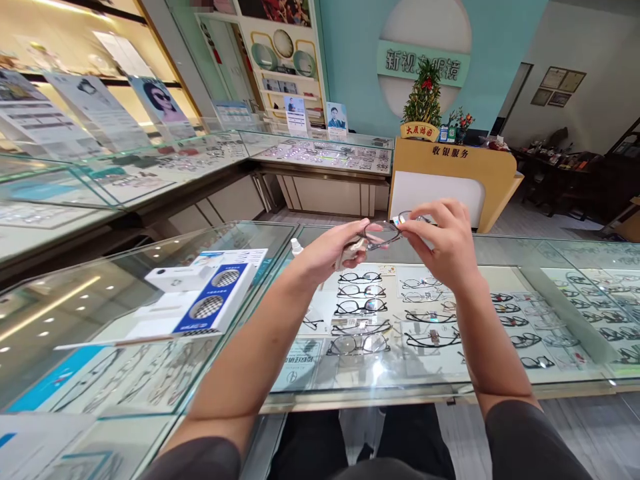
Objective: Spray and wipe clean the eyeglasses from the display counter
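Observation:
A pair of dark-rimmed glasses (pixel 384 232) is held up above the glass counter (pixel 500 257) between both hands. My left hand (pixel 333 250) pinches the left lens with what looks like a small grey cloth (pixel 350 252) under its fingers. My right hand (pixel 445 243) is closed on the right side of the frame, fingers curled round it. Below the hands, rows of spectacle frames (pixel 361 307) lie on show inside the case.
A blue and white box (pixel 213 307) and a small white device (pixel 177 278) sit on the counter at left, with a small white bottle (pixel 297 247) nearby. More glass showcases (pixel 150 170) run along the left and back. A yellow cashier desk (pixel 453 180) stands beyond.

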Available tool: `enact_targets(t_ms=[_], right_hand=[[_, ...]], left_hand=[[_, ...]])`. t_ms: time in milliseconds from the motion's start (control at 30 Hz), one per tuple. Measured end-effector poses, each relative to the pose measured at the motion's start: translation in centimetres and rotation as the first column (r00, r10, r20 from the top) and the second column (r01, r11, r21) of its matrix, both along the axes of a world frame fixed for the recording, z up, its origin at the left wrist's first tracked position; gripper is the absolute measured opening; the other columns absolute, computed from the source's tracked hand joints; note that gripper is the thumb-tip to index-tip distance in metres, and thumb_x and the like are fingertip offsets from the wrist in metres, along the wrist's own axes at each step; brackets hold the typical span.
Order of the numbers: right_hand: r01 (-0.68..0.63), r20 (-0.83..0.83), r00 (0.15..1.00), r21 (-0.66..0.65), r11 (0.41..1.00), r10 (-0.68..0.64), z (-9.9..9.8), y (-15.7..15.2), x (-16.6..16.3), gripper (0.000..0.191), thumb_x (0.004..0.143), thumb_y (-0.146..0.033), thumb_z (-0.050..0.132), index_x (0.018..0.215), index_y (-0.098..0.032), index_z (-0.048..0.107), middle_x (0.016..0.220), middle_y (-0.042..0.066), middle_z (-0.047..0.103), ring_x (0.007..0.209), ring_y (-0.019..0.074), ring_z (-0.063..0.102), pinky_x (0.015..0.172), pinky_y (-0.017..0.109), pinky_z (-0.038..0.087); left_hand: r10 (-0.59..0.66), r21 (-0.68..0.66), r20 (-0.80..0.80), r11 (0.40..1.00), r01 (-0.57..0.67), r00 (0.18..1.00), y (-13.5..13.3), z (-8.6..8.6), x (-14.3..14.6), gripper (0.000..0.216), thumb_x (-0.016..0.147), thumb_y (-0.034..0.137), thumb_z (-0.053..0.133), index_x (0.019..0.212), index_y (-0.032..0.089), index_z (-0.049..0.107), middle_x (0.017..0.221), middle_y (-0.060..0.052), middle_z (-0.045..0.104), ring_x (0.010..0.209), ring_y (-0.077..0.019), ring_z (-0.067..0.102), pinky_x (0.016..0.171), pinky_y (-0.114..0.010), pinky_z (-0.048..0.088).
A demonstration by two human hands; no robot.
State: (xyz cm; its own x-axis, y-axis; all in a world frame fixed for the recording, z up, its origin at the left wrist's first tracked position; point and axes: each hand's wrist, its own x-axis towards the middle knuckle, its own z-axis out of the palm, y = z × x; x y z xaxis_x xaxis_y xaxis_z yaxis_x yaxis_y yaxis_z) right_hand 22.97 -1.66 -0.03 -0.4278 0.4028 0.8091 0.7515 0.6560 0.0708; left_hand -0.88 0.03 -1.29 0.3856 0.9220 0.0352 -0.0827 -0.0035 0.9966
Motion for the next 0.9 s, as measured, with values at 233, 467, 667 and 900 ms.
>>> enact_targets(t_ms=[233, 467, 667, 900], right_hand=[[0.261, 0.222, 0.959, -0.443, 0.857, -0.177, -0.1, 2.5, 2.5, 0.021, 0.102, -0.023, 0.063, 0.100, -0.024, 0.084, 0.102, 0.010, 0.076, 0.102, 0.0282, 0.063, 0.089, 0.043, 0.043], [0.585, 0.534, 0.811, -0.734, 0.344, -0.241, -2.6, 6.3, 3.3, 0.018, 0.091, -0.011, 0.070, 0.095, -0.021, 0.085, 0.104, 0.009, 0.084, 0.101, 0.0246, 0.074, 0.096, 0.036, 0.048], [0.618, 0.586, 0.785, -0.766, 0.178, -0.200, -5.5, 7.7, 3.8, 0.012, 0.090, -0.017, 0.078, 0.100, -0.021, 0.083, 0.113, 0.011, 0.083, 0.108, 0.0253, 0.075, 0.092, 0.034, 0.056], [0.637, 0.617, 0.771, -0.756, 0.153, -0.159, -7.4, 7.6, 3.3, 0.033, 0.104, -0.040, 0.068, 0.131, -0.020, 0.069, 0.137, 0.011, 0.071, 0.117, 0.0239, 0.072, 0.101, 0.047, 0.063]], left_hand=[[0.201, 0.320, -0.503, 0.947, -0.035, 0.841, -0.4, 0.9, -1.9, 0.041, 0.094, 0.060, 0.058, 0.081, 0.022, 0.060, 0.066, 0.002, 0.049, 0.057, -0.0134, 0.042, 0.055, -0.027, 0.034], [0.323, 0.437, -0.816, 0.887, 0.147, 0.479, -3.5, 2.7, -3.0, 0.044, 0.098, 0.055, 0.048, 0.068, 0.024, 0.049, 0.060, 0.000, 0.056, 0.057, -0.0189, 0.050, 0.057, -0.031, 0.030], [0.262, 0.421, -0.847, 0.862, 0.283, 0.462, -6.6, 2.6, -3.2, 0.038, 0.095, 0.050, 0.053, 0.068, 0.024, 0.060, 0.064, -0.002, 0.064, 0.060, -0.0190, 0.052, 0.058, -0.031, 0.029], [0.125, 0.237, -0.945, 0.900, 0.367, 0.302, -8.6, -2.4, -3.3, 0.025, 0.091, 0.040, 0.060, 0.077, 0.025, 0.075, 0.078, -0.006, 0.077, 0.076, -0.0256, 0.067, 0.062, -0.031, 0.032]])
